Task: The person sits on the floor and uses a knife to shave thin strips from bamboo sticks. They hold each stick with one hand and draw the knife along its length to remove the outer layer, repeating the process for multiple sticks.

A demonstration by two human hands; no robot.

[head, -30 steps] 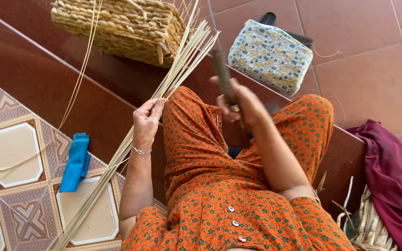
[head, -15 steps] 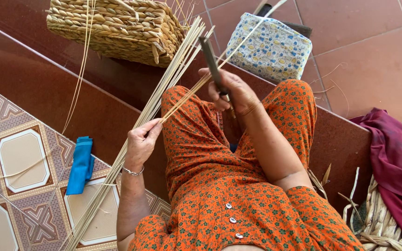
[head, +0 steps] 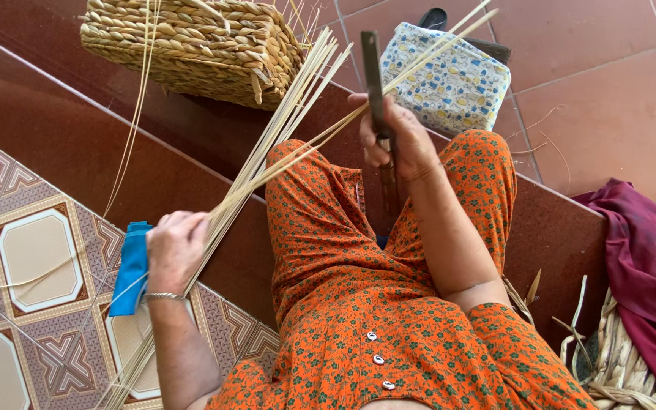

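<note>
Left hand (head: 176,250): fingers are clenched around a bundle of thin pale reed strips (head: 267,152), gripped low on its length beside the left knee.
Bundle axis: the long axis is laid diagonally — lower ends down at the patterned floor tiles (head: 32,250), upper tips fanned up and to the right toward a woven straw basket (head: 191,45).
Right hand (head: 396,140): fingers are wrapped tight on a dark, narrow knife (head: 375,83), held nearly upright, tip pointed away from the body.
Single strip (head: 419,61): it is seen crossing the blade — slanted further right than the bundle, over a patterned fabric pouch (head: 449,80).
Nearby: a blue cloth (head: 132,269) is seen just under the left wrist; a maroon garment (head: 647,266) is lying at the right.
</note>
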